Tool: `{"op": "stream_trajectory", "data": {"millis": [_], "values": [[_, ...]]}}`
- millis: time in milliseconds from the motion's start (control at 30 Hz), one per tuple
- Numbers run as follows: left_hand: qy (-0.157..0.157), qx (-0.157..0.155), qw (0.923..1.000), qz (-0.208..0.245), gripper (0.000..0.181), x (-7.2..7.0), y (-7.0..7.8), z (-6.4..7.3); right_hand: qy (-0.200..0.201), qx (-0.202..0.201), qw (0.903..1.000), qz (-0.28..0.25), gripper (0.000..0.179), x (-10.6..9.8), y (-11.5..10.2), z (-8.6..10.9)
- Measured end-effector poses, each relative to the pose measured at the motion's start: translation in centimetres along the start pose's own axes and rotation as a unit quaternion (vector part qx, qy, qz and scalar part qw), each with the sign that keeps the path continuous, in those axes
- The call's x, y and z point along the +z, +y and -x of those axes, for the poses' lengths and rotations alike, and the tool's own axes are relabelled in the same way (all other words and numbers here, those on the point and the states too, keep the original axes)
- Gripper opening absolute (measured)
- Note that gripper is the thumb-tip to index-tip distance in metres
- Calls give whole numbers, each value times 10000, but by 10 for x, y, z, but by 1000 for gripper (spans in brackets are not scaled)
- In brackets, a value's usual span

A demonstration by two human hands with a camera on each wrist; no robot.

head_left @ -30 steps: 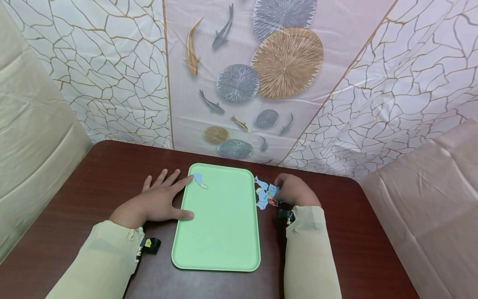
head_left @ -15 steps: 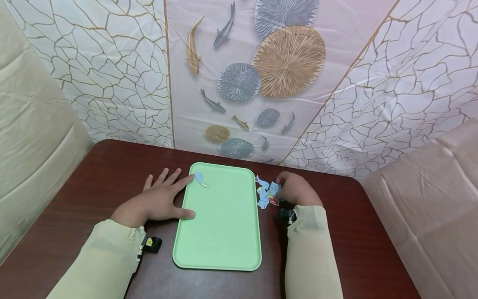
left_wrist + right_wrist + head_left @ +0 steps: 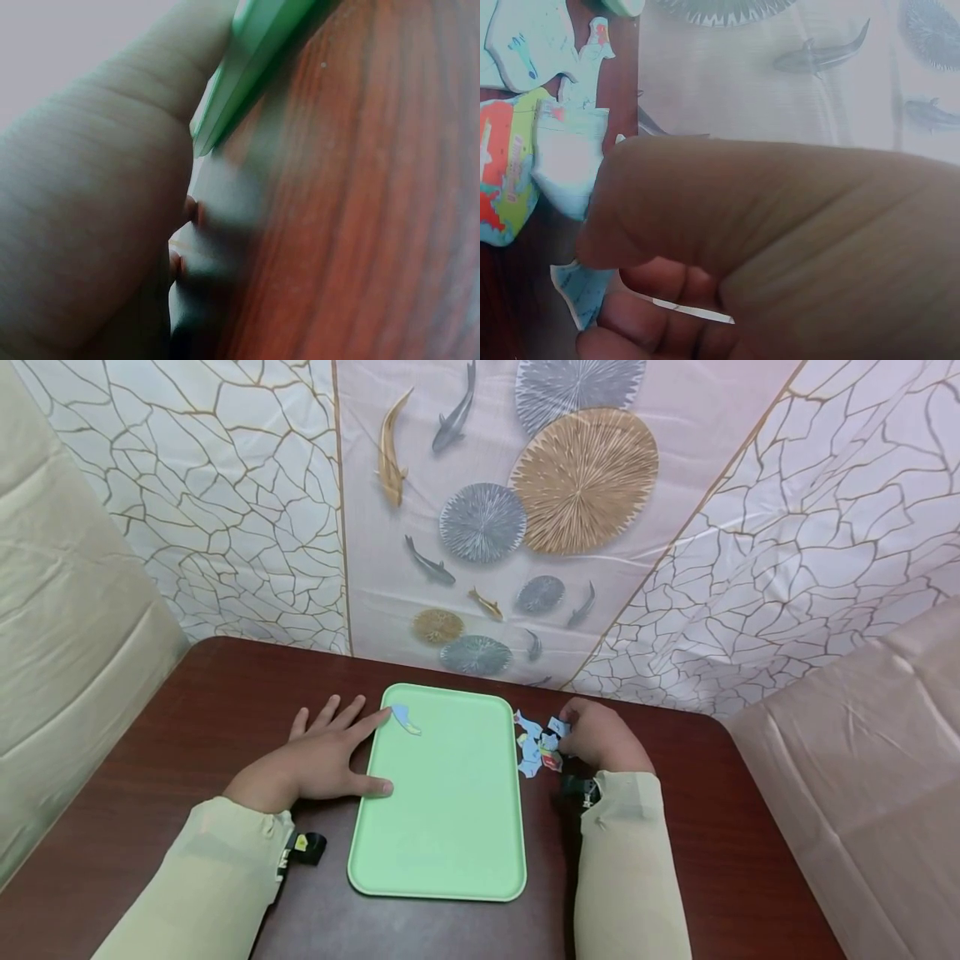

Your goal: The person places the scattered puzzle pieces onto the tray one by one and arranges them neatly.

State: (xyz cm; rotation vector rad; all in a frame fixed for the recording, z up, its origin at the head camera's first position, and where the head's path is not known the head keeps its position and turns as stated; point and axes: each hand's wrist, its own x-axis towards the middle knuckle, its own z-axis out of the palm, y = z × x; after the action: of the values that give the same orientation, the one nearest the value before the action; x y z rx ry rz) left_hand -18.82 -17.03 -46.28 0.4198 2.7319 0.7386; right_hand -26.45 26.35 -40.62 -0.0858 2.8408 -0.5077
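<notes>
A light green tray lies on the table. In its far left corner is a pale blue, curved puzzle piece. My left hand lies spread at the tray's left side, index fingertip at that piece and thumb over the rim. Beyond the tray's right edge, my right hand has curled fingers and pinches a small blue puzzle piece between thumb and fingers; the hand partly hides it. Several flat, irregular puzzle pieces lie close by, among them a red and yellow-green one.
The dark red-brown table reaches back to a patterned cloth with fish and round motifs. Pale padded panels stand on both sides. A black wrist strap sits at the left cuff.
My right hand shifts slightly away from the pile, and a blue piece at its fingertips separates from the others. My left hand stays in place at the tray.
</notes>
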Motion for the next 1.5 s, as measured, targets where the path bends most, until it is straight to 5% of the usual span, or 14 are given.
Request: {"op": "stream_trajectory", "data": {"millis": [433, 1500], "values": [[-8, -3, 10000, -26, 121, 0, -1, 0, 175, -46, 9998, -45, 35, -8, -7, 4], [0, -6, 10000, 8, 120, -1, 1, 0, 1061, -1292, 9853, -352, 41, -23, -66, 32]]}}
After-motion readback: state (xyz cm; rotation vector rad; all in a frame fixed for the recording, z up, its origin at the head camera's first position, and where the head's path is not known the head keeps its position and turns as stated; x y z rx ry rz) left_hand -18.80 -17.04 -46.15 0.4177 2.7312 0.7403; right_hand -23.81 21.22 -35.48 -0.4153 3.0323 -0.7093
